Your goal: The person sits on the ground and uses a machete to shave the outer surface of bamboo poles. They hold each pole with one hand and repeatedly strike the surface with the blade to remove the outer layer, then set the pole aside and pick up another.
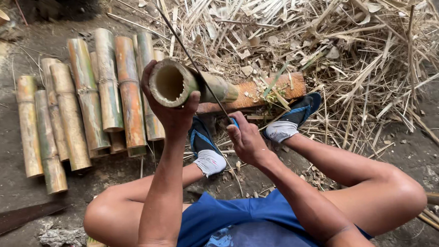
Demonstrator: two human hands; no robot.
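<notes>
left hand grip: the left hand (171,113) is wrapped tight around the near end of a hollow bamboo tube (190,85), fingers curled over the rim, thumb on the right side of it. Closed all the way on it.

right hand grip: the right hand (246,142) is clenched around the blue handle of a long thin blade (191,60). The blade runs up and to the left from the fist and crosses the tube.

where the tube is: held up off the ground in front of the knees, open end facing the camera, far end resting on a reddish-brown log (258,94) that lies across behind the feet.

how it'd handle: my guess, stiff and pretty light since it's hollow. The green skin looks smooth, so maybe a bit slippery. The rim looks rough-cut and could splinter. The end grip seems the sensible spot, clear of the blade.

around it: two shoes (206,149) with blue and black uppers just below the hands. A row of cut bamboo lengths (85,100) lies on the dirt to the left, and a big heap of dry bamboo strips and shavings (335,37) sits to the right.

hard to see: where the blade edge meets the tube is hidden behind it, so I can't tell if it's biting in. The blade tip gets lost in the shavings. A dark flat thing (19,219) at the lower left is cut off by the frame.
</notes>
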